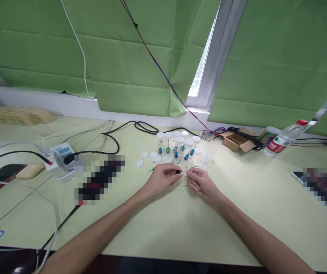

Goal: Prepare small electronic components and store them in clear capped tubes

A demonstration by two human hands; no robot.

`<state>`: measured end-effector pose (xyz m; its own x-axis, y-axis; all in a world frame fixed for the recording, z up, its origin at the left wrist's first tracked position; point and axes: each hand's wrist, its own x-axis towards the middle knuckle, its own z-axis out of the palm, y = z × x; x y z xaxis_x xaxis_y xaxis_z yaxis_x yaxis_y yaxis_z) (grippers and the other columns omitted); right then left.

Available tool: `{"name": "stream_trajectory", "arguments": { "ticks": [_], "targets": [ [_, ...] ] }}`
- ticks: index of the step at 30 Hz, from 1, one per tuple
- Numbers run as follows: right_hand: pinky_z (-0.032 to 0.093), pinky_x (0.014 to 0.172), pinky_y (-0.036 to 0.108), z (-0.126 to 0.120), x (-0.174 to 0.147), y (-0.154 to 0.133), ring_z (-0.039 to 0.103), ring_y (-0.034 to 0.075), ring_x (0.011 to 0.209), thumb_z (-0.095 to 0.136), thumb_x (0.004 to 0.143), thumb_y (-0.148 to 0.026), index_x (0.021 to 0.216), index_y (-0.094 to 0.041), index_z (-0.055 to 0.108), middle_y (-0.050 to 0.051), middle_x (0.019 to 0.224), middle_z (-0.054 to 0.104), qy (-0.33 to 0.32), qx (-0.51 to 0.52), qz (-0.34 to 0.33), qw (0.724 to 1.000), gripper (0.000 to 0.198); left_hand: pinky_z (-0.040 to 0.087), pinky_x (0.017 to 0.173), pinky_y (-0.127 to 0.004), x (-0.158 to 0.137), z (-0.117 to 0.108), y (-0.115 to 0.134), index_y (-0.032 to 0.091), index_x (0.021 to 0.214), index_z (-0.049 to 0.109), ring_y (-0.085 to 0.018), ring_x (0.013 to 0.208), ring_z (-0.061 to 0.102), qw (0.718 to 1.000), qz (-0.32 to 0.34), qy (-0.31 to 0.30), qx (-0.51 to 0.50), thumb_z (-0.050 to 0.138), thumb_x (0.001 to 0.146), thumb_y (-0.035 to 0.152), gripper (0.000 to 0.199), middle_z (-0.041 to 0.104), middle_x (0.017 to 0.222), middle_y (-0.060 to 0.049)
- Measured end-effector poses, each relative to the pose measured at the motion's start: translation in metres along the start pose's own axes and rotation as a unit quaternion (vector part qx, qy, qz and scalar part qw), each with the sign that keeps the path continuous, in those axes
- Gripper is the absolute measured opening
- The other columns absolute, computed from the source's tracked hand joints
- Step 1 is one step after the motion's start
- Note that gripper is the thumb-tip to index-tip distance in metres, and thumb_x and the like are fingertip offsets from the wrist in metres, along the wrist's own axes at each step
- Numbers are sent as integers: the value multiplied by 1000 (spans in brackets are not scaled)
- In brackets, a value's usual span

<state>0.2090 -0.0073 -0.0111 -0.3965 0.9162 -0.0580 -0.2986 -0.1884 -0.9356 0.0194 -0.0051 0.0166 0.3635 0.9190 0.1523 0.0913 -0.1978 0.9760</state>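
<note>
My left hand (163, 176) is closed in a pinch around a small black piece (178, 172) whose kind I cannot make out. Close beside it, my right hand (202, 183) pinches a small, thin, shiny loop-shaped piece (185, 172). The two pieces are almost tip to tip; whether they touch is unclear. Just beyond my hands stand several clear vials (167, 147) with white caps, each holding a blue or green part with a thin stem. Loose white caps (145, 155) lie to their left. A small green part (153, 169) is beside my left hand, and a thin rod (184, 185) lies between my wrists.
At the back right are an open cardboard box (237, 140) with black cable and a red-capped water bottle (286, 139). A white power strip (57, 161) with tangled cables sits left. A phone (2, 180) lies at far left, and yellow blocks (18, 115) are behind.
</note>
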Motion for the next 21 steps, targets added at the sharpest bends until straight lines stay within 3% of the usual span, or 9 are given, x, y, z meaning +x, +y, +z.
{"name": "stream_trajectory", "arguments": {
  "ticks": [4,7,21],
  "targets": [
    [18,29,11,-8,2,-1,23,2,34,76,76,-33,71,-17,52,-13,42,30,-14,91,121,988,29,47,56,-24,0,-2,-3,16,90,74,-11,58,56,997,46,-1,63,67,80,31,19,65,83,-5],
    [17,27,11,-14,5,0,21,2,34,76,75,-29,71,-17,52,-14,42,27,-16,121,154,980,27,49,61,-25,0,-2,-5,18,92,75,-14,69,60,992,69,-7,102,65,82,29,18,67,86,-7],
    [18,26,10,-17,6,-1,19,1,32,76,76,-28,71,-16,54,-14,40,28,-33,149,162,975,25,50,64,-25,1,-2,-11,20,96,74,-16,74,62,980,130,-1,151,61,86,29,19,69,88,-7]
  ]
}}
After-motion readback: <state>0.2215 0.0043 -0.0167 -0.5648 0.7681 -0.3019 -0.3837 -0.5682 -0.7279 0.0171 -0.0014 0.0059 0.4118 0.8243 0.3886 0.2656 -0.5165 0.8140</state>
